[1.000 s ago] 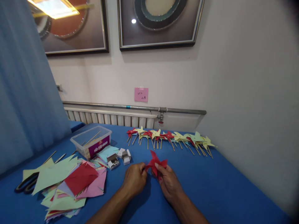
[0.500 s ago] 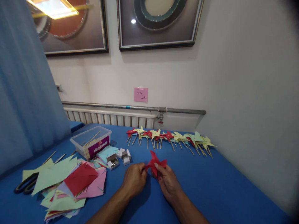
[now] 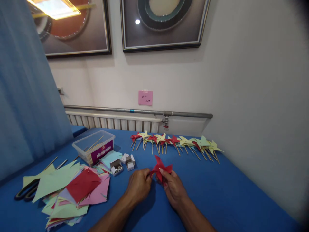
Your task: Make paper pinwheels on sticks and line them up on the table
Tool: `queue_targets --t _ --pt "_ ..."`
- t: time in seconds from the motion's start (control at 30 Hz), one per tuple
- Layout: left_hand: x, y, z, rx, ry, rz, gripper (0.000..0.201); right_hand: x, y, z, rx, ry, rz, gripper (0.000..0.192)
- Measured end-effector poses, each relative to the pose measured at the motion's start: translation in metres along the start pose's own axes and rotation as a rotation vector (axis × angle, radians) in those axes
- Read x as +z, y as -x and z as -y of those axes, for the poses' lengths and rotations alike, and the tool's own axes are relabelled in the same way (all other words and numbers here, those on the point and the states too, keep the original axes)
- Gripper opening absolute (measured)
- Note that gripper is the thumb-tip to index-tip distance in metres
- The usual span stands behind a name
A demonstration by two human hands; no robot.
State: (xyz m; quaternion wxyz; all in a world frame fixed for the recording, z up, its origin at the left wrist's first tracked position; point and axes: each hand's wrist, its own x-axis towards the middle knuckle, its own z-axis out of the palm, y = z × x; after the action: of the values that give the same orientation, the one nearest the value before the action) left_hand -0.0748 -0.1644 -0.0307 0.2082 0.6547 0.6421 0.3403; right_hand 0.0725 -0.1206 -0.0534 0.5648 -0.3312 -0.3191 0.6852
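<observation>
A red paper pinwheel [image 3: 159,168] with folded blades is held above the blue tabletop, between my two hands. My right hand [image 3: 175,188] grips it from the right, thumb lying on the front near the centre and the other fingers behind. At its left blade my left hand [image 3: 139,184] is closed, thumb and forefinger pinching the blade's end. Whatever lies inside the left palm is hidden. No stick shows clearly on this pinwheel.
Finished pinwheels [image 3: 160,139] on sticks lie in a row at the back. Left stand small boxes [image 3: 116,168] with metal pins and a clear plastic tub [image 3: 95,146] of sticks. Nearer lie cut paper sheets [image 3: 65,193] and black-handled scissors [image 3: 27,190]. A wall and radiator [image 3: 116,120] bound the table.
</observation>
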Motion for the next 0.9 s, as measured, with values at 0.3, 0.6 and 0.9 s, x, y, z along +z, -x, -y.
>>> queue_targets --t 0.3,0.6,0.9 --pt "0.0035 -0.0015 0.0029 0.022 -0.006 0.005 0.024 -0.0015 -0.0012 -0.0013 0.020 -0.015 -0.027 0.042" --pt "0.0032 -0.0012 0.0031 0.059 0.027 0.006 0.025 0.0008 -0.0002 -0.0004 0.011 -0.012 -0.041 0.046" --pt "0.0033 -0.0008 0.0026 0.032 0.041 0.012 0.025 0.0022 0.0002 -0.0004 -0.039 -0.015 -0.071 0.045"
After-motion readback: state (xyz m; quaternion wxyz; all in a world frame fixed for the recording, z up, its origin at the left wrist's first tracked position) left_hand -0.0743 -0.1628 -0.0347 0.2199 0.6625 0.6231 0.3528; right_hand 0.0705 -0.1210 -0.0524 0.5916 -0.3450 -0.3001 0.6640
